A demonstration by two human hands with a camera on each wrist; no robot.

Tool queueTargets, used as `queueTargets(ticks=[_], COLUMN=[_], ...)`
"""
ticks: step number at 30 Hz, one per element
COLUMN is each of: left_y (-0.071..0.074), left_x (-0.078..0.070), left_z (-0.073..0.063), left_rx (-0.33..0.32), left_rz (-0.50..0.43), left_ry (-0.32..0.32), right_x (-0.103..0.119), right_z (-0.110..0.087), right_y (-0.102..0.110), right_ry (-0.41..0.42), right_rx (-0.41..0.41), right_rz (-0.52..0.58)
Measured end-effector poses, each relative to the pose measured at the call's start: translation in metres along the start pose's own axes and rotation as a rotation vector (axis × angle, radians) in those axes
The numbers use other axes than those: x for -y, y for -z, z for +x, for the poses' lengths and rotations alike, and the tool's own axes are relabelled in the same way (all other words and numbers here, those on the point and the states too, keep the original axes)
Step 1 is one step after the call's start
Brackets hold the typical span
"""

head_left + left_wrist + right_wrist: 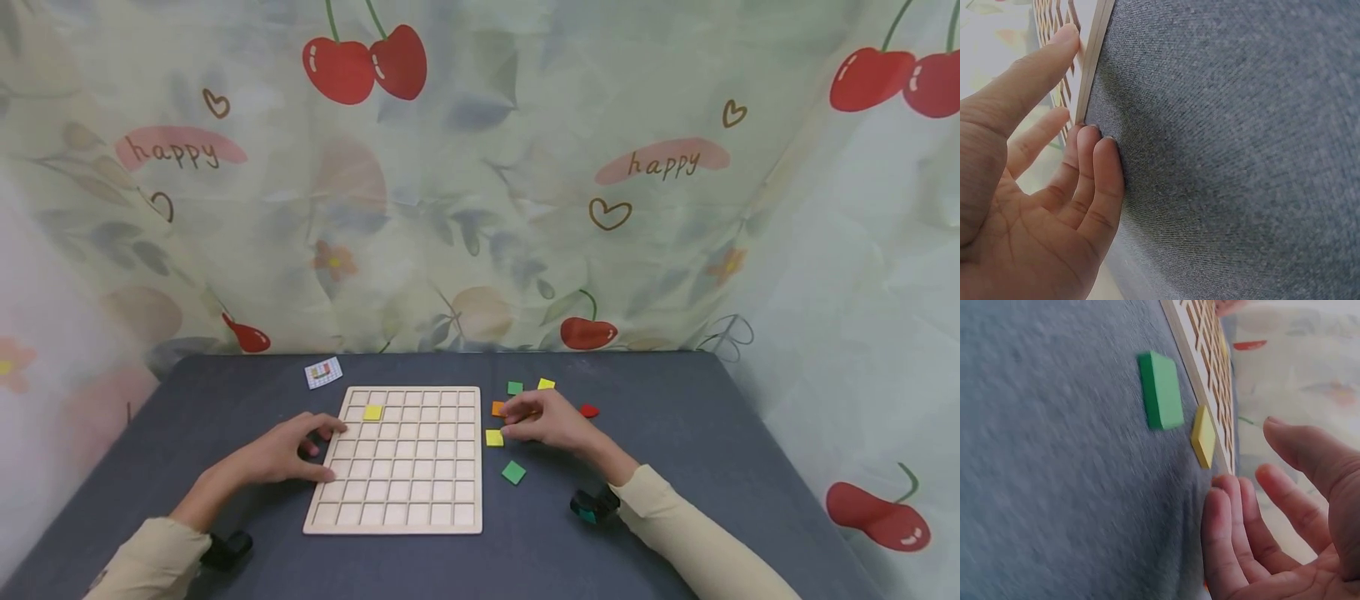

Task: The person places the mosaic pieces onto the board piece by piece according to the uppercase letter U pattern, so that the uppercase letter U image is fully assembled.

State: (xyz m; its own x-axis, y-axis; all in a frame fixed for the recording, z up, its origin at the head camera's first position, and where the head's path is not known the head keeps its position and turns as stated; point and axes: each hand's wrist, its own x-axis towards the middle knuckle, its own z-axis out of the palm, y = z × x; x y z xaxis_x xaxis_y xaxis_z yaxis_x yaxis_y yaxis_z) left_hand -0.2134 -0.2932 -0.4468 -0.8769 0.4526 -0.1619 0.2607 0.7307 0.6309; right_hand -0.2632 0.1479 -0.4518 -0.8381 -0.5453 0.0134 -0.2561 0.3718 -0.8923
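A pale wooden grid board (pixel 423 450) lies on the dark cloth, with one yellow tile (pixel 372 412) in a cell near its upper left. At the board's left edge rests my left hand (pixel 288 450), thumb and index finger touching the rim, other fingers loosely bent beside it. My right hand (pixel 551 423) hovers right of the board, fingertips close to an orange tile (pixel 497 408) and a second yellow tile (pixel 494 437). Thumb and fingers (pixel 1219 528) stand apart in the right wrist view, with nothing visible between them. Nearer the front lies a green tile (pixel 1163 392).
Beyond the right hand lie another green tile (pixel 514 388), another yellow tile (pixel 546 384) and a red piece (pixel 589 411) partly hidden by the hand. A small printed card (pixel 324 372) sits behind the board's left corner. A patterned curtain (pixel 465 208) encloses the table.
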Motion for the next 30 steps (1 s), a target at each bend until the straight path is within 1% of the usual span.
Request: queueTargets(ticks=[10, 17, 20, 26, 30], left_y=[0.0, 0.001, 0.001, 0.0, 0.001], left_x=[-0.001, 0.001, 0.001, 0.001, 0.0], left_z=[-0.001, 0.0, 0.0, 0.0, 0.0], left_rx=[0.002, -0.001, 0.001, 0.003, 0.002], left_rz=[-0.013, -0.009, -0.01, -0.014, -0.01], left_ry=[0.015, 0.006, 0.007, 0.01, 0.009], right_x=[-0.007, -0.008, -0.009, -0.013, -0.015], right_z=[-0.002, 0.001, 0.002, 0.007, 0.01], right_y=[-0.01, -0.016, -0.018, -0.021, -0.021], right_ry=[0.032, 0.038, 0.041, 0.062, 0.072], right_rx=[-0.056, -0.037, -0.042, -0.062, -0.061], right_rz=[0.019, -0.047, -0.076, -0.103, -0.114])
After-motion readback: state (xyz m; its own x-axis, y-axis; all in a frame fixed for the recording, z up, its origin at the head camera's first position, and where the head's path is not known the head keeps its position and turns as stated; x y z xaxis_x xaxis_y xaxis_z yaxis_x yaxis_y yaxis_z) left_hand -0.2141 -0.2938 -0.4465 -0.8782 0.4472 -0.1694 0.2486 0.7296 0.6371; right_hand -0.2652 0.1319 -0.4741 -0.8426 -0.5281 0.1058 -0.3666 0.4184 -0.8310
